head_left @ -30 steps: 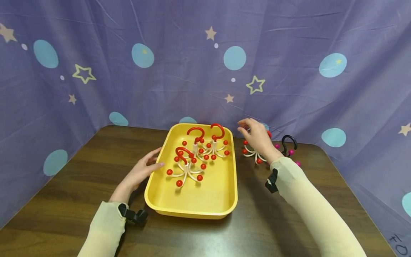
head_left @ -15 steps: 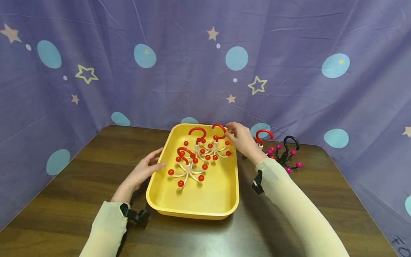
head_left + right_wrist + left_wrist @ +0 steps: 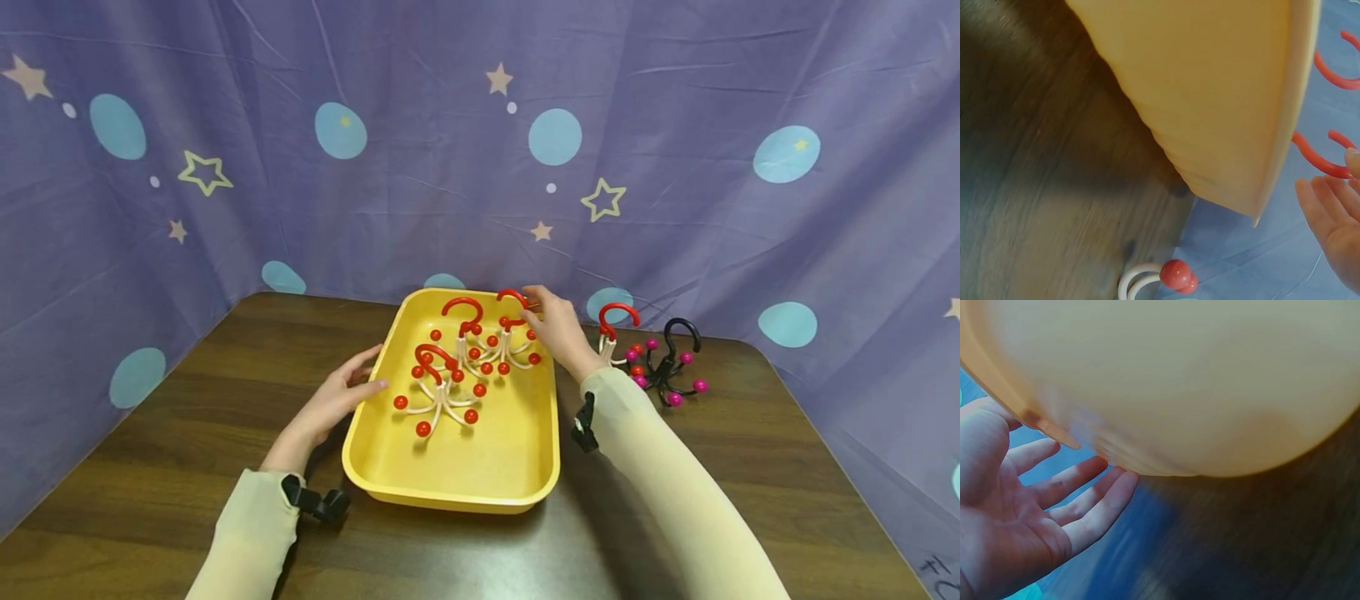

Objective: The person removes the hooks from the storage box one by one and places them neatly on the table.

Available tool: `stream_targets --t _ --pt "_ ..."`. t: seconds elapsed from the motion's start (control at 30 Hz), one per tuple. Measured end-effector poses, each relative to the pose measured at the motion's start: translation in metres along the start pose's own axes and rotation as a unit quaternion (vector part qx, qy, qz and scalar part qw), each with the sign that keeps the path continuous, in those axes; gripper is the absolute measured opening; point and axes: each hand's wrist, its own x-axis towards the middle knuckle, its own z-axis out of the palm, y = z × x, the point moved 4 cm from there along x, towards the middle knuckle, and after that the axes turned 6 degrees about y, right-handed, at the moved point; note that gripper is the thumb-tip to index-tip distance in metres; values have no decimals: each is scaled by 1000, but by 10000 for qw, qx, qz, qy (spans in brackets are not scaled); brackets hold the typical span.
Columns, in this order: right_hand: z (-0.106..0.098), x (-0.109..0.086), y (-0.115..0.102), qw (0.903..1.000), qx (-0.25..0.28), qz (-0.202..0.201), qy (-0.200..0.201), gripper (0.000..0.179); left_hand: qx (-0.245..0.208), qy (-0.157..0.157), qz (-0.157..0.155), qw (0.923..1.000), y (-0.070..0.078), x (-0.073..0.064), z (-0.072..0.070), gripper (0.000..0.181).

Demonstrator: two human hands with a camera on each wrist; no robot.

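Toward the back right corner of a rectangular yellow plastic tray (image 3: 487, 467) with rounded corners, someone's right hand (image 3: 558, 329) is up at the red hook of a spidery white plastic hanger (image 3: 506, 342) with curved arms and red ball tips. Thumb's on one side of the hook, fingers on the other, so the hook sits within that grip while the arms and balls are below it and off to the left, inside the tray. The fingers look pretty straight from the right wrist, but the hand's cut off at the edge there, so I can't tell if they're actually pinching or just framing the hook. The left hand (image 3: 345, 392) is over at the tray's left side, fingers spread along the outside of the wall, thumb at the rim. Two more of the same kind share the tray: a second red-hooked white hanger (image 3: 461, 343) just left of the first, and a third red-hooked white hanger (image 3: 440, 393) nearer the person. Right of the tray, on the dark brown wood-grain desk (image 3: 187, 417), there's a fourth red-hooked white hanger (image 3: 606, 335), partly hidden behind the right hand, and next to it a black plastic hanger (image 3: 662, 370) with magenta balls. Those two overlap from the head view, so no clue whether they touch. Backdrop's a purple fabric curtain (image 3: 442, 192) with blue dots and stars.
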Motion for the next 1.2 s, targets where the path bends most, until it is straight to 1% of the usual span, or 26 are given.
stream_targets --t 0.3,0.4,0.63,0.9,1.2 --pt "7 2 -4 9999 -52 -134 -6 35 63 12 -17 10000 0 0 0 69" --pt "9 2 -4 9999 44 -115 -2 34 65 5 -38 10000 1 -1 0 69" --pt "11 4 -6 10000 64 -40 -26 32 43 -5 -23 10000 2 -1 0 68" --pt "9 5 -9 10000 -35 -82 27 29 49 22 -36 10000 0 -1 0 68" --pt "1 7 -17 9999 101 -26 82 26 119 45 -5 9999 0 -1 -1 68"
